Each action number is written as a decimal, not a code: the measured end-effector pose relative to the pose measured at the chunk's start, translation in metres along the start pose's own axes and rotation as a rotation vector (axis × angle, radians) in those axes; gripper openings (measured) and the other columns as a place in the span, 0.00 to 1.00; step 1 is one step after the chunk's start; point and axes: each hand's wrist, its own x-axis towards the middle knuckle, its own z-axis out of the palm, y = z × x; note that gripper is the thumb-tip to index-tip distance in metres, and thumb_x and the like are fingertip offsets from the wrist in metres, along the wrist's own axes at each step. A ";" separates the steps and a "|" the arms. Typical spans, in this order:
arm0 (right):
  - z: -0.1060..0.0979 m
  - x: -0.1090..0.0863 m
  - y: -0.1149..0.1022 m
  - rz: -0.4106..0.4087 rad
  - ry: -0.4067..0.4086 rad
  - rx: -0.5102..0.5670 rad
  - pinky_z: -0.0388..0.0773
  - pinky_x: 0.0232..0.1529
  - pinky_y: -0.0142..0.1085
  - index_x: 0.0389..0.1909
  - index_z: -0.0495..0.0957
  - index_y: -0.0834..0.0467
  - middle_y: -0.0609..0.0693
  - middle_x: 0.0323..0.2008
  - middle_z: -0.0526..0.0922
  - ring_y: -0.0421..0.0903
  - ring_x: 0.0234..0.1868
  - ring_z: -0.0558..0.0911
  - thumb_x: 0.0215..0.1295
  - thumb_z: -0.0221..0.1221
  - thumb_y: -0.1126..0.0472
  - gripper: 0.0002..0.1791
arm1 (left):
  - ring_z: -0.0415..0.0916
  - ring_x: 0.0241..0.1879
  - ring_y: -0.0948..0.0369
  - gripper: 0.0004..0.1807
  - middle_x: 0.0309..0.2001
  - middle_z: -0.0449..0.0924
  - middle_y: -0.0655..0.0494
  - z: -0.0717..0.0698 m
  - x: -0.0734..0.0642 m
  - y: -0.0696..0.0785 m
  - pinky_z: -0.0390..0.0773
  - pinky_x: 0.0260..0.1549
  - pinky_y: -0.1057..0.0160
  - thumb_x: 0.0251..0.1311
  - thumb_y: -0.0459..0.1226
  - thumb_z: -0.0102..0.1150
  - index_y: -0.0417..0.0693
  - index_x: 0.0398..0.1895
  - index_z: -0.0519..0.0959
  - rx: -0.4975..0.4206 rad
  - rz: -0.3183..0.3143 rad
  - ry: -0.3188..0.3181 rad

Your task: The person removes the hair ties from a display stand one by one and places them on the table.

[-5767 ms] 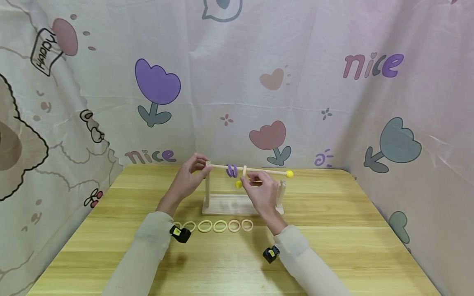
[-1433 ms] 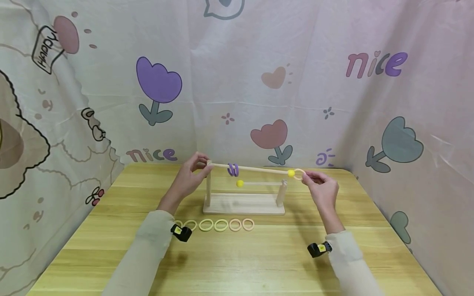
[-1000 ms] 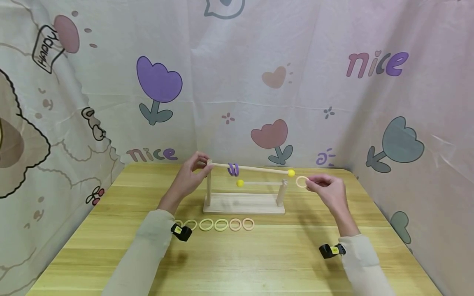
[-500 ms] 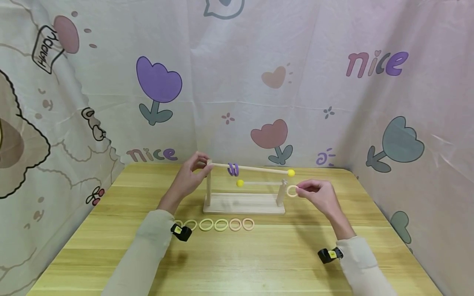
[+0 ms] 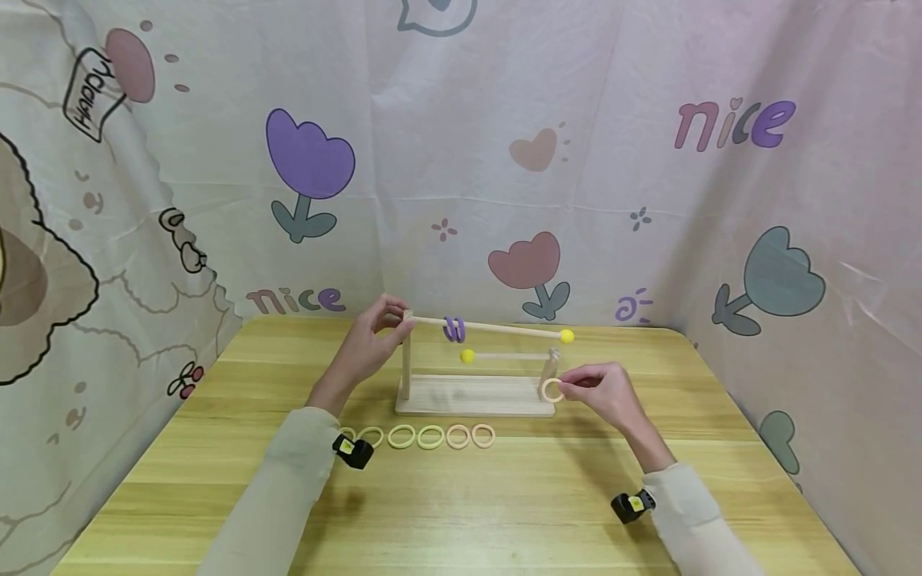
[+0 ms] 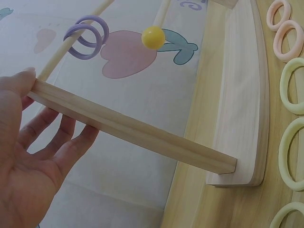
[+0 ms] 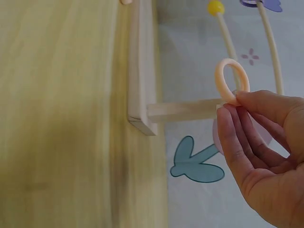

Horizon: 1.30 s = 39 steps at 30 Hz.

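In the head view a wooden stand (image 5: 475, 398) has two posts and two rods tipped with yellow balls. My left hand (image 5: 370, 340) grips the top of its taller left post (image 6: 128, 126), where the upper rod (image 5: 504, 329) joins. Two purple rings (image 5: 454, 330) hang on that rod. My right hand (image 5: 603, 394) pinches a pale orange ring (image 7: 232, 81) between thumb and fingertips. The ring is off the rods, in front of the short right post (image 5: 549, 376) in the head view. The lower rod (image 5: 507, 356) bears no ring.
Before the stand lies a row of several rings, yellow-green (image 5: 401, 437) at the left and pale orange (image 5: 483, 436) at the right. Part of the row sits behind the left wrist camera (image 5: 353, 451). A patterned curtain (image 5: 432, 160) hangs behind the wooden table (image 5: 461, 504).
My right hand has drawn the pale orange ring off the upper rod's yellow-ball end. It has since come down and leftward with the ring. My left hand keeps its grip on the post.
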 end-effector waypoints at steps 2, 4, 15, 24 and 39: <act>0.003 0.000 0.002 -0.004 -0.016 0.002 0.85 0.34 0.30 0.39 0.88 0.68 0.63 0.38 0.91 0.35 0.30 0.86 0.59 0.72 0.69 0.09 | 0.81 0.57 0.46 0.17 0.51 0.79 0.44 0.000 0.000 0.000 0.84 0.51 0.54 0.74 0.44 0.60 0.45 0.57 0.73 0.001 0.001 0.001; 0.006 0.000 0.003 -0.003 -0.033 0.005 0.85 0.34 0.30 0.39 0.89 0.67 0.62 0.37 0.91 0.36 0.30 0.86 0.59 0.72 0.69 0.08 | 0.81 0.57 0.46 0.17 0.51 0.79 0.44 0.000 0.000 0.000 0.84 0.50 0.56 0.73 0.44 0.60 0.46 0.57 0.73 0.001 0.001 0.001; 0.028 -0.001 0.010 -0.008 -0.099 -0.033 0.81 0.30 0.27 0.35 0.89 0.65 0.60 0.35 0.91 0.36 0.29 0.83 0.57 0.74 0.69 0.06 | 0.82 0.55 0.46 0.16 0.50 0.79 0.43 0.000 0.000 0.000 0.83 0.46 0.67 0.73 0.43 0.60 0.45 0.56 0.73 -0.013 0.021 -0.001; 0.044 -0.003 0.011 0.003 -0.139 -0.058 0.80 0.30 0.27 0.34 0.90 0.63 0.59 0.35 0.90 0.39 0.30 0.82 0.56 0.74 0.69 0.05 | 0.81 0.55 0.47 0.15 0.50 0.79 0.44 0.000 0.000 0.000 0.83 0.46 0.66 0.73 0.43 0.60 0.47 0.56 0.73 -0.014 0.017 -0.001; 0.055 -0.004 0.008 0.013 -0.184 -0.071 0.84 0.29 0.30 0.34 0.89 0.65 0.59 0.31 0.90 0.38 0.26 0.84 0.56 0.71 0.71 0.05 | 0.81 0.56 0.46 0.15 0.50 0.79 0.44 0.000 0.000 0.000 0.83 0.49 0.61 0.73 0.43 0.60 0.47 0.56 0.74 -0.011 0.016 0.006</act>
